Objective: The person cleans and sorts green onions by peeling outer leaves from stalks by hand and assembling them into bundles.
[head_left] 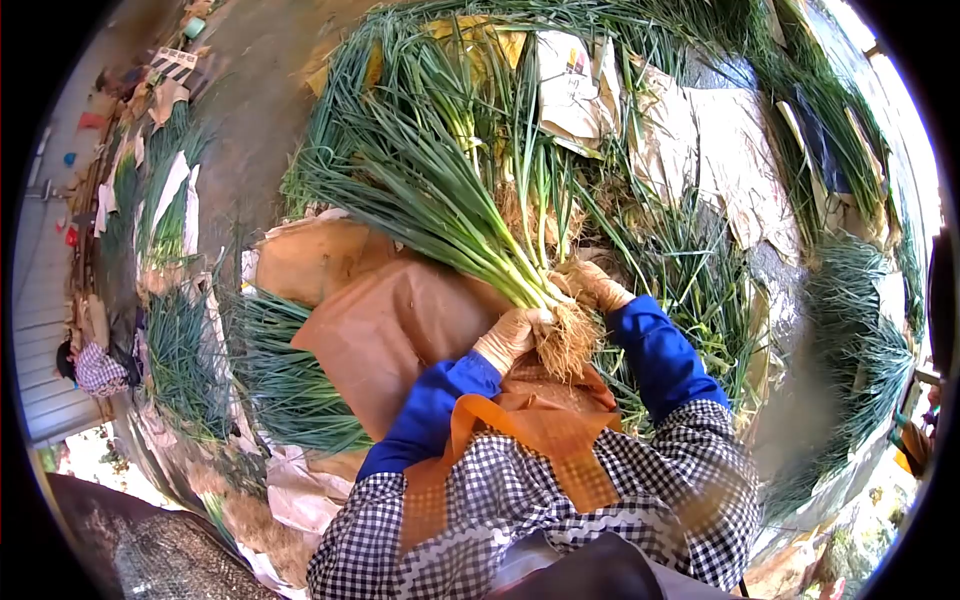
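Observation:
A bunch of green garlic (480, 225), or a similar long-leaved onion plant, lies slanted before me, its leaves fanning to the upper left. My left hand (508, 340), in a pale glove, is wrapped round the lower stems just above the tangled tan roots (568, 340). On the far side of those roots, my right hand (592, 284), gloved too, is closed with its fingers against the root ends. Exactly what its fingertips grip is hidden. Beneath the bunch, a brown sheet (390, 325) covers my lap area.
More green stalks (300, 370) lie in heaps at my left, and others (690, 280) at my right. White sacks (580, 90) and a pale crumpled sheet (725, 150) lie beyond. Another person (98, 368) is at the far left. Further bundles (850, 330) line the right side.

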A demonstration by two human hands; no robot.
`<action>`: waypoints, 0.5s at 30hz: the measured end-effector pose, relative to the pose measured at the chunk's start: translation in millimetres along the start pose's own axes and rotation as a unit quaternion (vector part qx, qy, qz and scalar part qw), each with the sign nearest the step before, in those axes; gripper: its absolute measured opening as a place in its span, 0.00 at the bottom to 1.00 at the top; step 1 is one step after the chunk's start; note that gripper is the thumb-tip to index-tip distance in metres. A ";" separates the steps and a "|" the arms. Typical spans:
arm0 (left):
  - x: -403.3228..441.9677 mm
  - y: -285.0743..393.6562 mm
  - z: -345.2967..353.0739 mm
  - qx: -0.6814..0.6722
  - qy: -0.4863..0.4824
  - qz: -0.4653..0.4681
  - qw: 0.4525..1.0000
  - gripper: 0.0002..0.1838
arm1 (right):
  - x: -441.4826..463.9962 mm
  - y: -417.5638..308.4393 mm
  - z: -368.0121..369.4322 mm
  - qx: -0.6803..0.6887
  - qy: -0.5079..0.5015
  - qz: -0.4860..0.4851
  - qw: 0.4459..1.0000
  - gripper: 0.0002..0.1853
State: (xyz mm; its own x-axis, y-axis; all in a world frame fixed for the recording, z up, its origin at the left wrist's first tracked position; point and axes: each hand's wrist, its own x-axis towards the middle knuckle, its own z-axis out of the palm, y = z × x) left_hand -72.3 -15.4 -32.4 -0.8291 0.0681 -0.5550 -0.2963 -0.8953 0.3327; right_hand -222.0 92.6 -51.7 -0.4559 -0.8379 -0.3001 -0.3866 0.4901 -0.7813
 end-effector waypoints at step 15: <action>-5.3 2.9 -4.8 0.009 0.030 0.029 0.999 0.13 | -65.6 -36.0 -18.0 -0.089 0.142 -0.217 0.962 0.08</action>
State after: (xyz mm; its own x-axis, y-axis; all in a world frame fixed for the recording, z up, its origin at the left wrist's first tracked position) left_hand -66.5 -20.4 -32.1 -0.8154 -0.0097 -0.5788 -0.2578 -0.8891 0.3781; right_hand -192.6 134.2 5.9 -0.4112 -0.8858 0.2149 -0.7101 0.1635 -0.6848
